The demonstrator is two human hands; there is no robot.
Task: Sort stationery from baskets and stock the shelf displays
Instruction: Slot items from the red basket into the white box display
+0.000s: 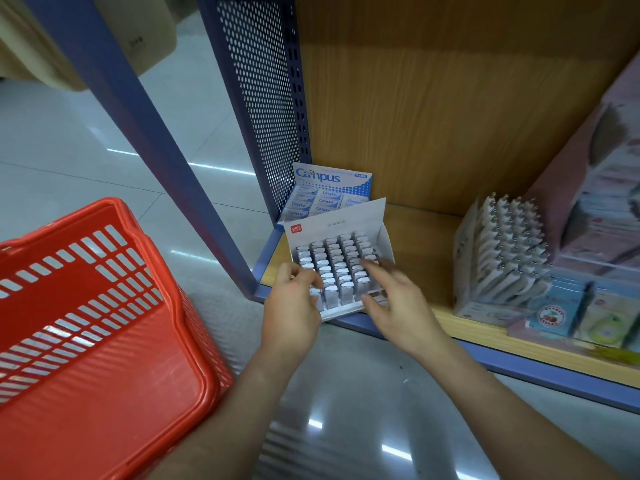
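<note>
The box [341, 220] is a white carton with its lid flap standing up at the back. It is full of small grey and white items in rows; what they are I cannot tell. It sits on the front left corner of the low shelf [429, 271], turned a little, and its front edge reaches over the shelf lip.

The left hand [292, 301] is at the box's 7 o'clock. Its fingers are curled and hold the left wall near the front corner, with the thumb over the first rows. The right hand [398, 299] is at 5 o'clock, blurred. Its fingers are spread apart and almost straight over the front right rows and grip nothing.

Just behind the box, at 12 o'clock, stands a blue Campus box [332, 188] against the perforated side panel [259, 98]. At 3 o'clock, apart from the box, is a pen display [502, 258]. At 4 o'clock lie small cards [554, 317], one with a cherry on it. At 2 o'clock pink packs [595, 188] lean. At 8 o'clock a red basket [104, 341] stands on the floor [346, 393].
</note>
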